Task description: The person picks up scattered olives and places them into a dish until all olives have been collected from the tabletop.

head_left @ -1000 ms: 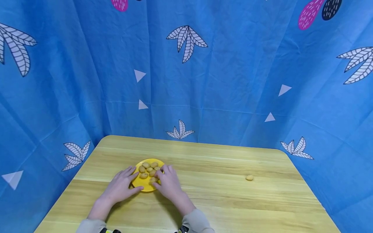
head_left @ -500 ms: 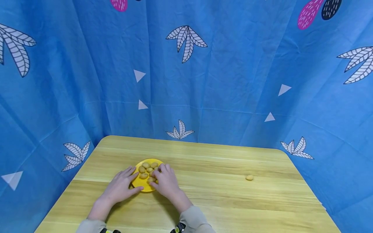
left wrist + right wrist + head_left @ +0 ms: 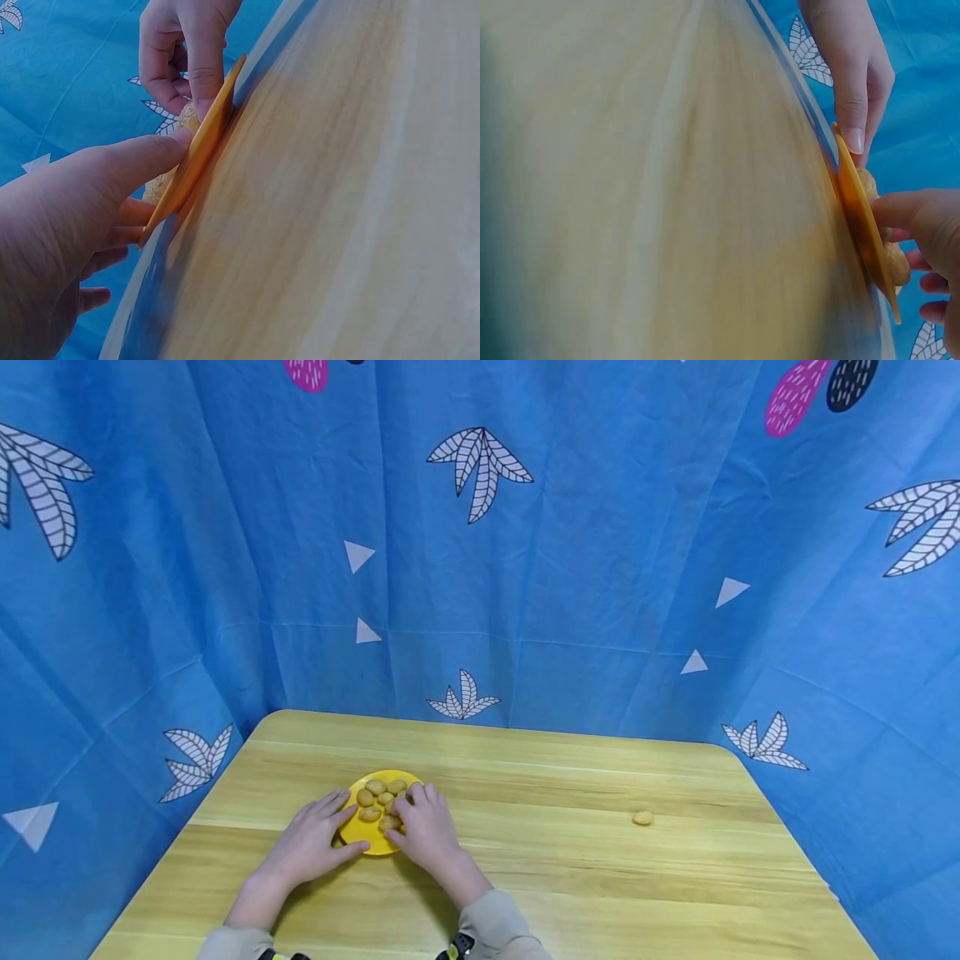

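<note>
In the head view a yellow plate point(image 3: 367, 839) lies on the table, left of the middle, and bears several tan walnuts point(image 3: 370, 813). My left hand point(image 3: 311, 843) rests at the plate's left side, fingers spread fairly straight. Its thumb lies on the near rim, seen closer in the left wrist view. Over the plate's right part, my right hand point(image 3: 431, 831) has bent fingers, holding a walnut point(image 3: 389, 823) between thumb and fingertips. The right hand covers part of the plate and some walnuts. In the right wrist view, walnuts point(image 3: 897, 264) stand above the plate's edge.
A single walnut point(image 3: 642, 817) lies apart on the right of the wooden table point(image 3: 600, 893). A blue patterned curtain point(image 3: 480, 585) hangs behind and along both sides of the table.
My right hand has shifted slightly left over the plate, and the walnut at its fingertips has shifted left too. The left hand and plate stay where they were.
</note>
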The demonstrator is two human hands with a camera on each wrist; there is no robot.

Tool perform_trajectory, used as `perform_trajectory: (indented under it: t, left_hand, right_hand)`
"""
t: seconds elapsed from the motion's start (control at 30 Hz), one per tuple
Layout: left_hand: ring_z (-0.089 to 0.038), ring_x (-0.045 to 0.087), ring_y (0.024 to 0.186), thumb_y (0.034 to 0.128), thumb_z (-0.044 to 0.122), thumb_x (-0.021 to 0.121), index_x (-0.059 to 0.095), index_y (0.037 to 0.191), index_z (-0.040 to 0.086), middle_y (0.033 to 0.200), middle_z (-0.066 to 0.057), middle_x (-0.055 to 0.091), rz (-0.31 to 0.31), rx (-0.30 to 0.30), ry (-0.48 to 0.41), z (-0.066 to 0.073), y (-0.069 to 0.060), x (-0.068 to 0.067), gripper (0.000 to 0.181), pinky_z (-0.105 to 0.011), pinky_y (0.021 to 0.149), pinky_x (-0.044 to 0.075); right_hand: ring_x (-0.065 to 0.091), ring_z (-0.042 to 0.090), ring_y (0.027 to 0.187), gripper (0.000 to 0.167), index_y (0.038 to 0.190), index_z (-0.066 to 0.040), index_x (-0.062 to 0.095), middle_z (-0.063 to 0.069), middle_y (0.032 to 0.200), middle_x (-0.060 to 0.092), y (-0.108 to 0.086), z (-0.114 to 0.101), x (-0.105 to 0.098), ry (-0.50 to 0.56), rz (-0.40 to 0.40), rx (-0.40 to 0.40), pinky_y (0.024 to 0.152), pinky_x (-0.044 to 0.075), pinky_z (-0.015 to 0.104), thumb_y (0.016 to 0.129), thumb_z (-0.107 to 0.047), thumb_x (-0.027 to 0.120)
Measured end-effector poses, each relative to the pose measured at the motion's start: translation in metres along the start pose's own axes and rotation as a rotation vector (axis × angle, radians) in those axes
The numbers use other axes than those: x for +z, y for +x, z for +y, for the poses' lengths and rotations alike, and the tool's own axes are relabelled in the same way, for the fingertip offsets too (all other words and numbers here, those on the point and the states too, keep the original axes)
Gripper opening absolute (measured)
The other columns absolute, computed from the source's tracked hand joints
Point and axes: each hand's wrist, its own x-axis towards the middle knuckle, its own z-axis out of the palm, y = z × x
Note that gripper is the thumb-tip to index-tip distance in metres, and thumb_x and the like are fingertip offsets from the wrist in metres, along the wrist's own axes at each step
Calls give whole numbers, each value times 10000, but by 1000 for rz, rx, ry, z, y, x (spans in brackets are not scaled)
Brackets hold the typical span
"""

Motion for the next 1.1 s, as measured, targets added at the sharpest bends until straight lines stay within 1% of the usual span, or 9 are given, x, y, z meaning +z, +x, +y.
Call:
perform_trajectory:
  t: [0.23,0.47,0.67,0.8,0.9,1.03,1.1]
  left_hand:
    - [-414,402,1389,847,569,659,618,1288,0,1466,-221,474,-3,1,2,0,0,0,721,-636,1096,339]
    - [-417,398,1391,848,583,649,612,1298,7,1473,-217,467,-7,-4,2,0,0,0,732,-646,1090,339]
    - [-416,392,1395,851,595,637,603,1311,13,1480,-213,460,-15,-8,0,0,0,-1,742,-643,1098,330]
    - [-414,389,1397,853,593,636,599,1314,12,1481,-213,459,-20,-8,-2,1,-1,-2,743,-642,1103,326]
    - [-416,389,1397,854,590,636,597,1315,10,1482,-217,456,-23,-8,-2,1,-1,-2,743,-643,1103,325]
    - [-419,388,1396,854,588,638,597,1315,12,1484,-218,453,-22,-7,-3,1,-1,-1,739,-642,1103,326]
    - [-418,387,1397,853,590,639,596,1317,14,1486,-216,450,-23,-9,-7,1,0,-1,741,-640,1108,322]
  right_hand:
    - [400,131,911,271,949,-233,653,-44,1018,520,0,0,0,-1,-6,4,798,379,256,830,-459,743]
    - [411,128,920,275,987,-220,657,-42,1031,536,-1,2,-4,55,-3,6,790,376,244,829,-422,756]
    - [407,130,911,284,1011,-217,656,-43,1009,528,-3,5,-8,59,0,8,769,364,235,836,-420,750]
    - [416,137,923,284,994,-198,651,-32,1005,529,-5,9,-10,76,15,19,792,384,253,837,-412,751]
    - [421,142,943,309,1014,-177,659,-22,1021,533,-7,12,-11,90,24,37,820,399,266,830,-404,758]
    - [430,155,962,332,1044,-162,658,-5,1048,540,-10,18,-15,86,36,49,852,416,289,833,-400,755]
    - [440,160,968,318,1032,-165,654,0,1056,547,-12,22,-17,85,48,52,861,424,297,835,-394,754]
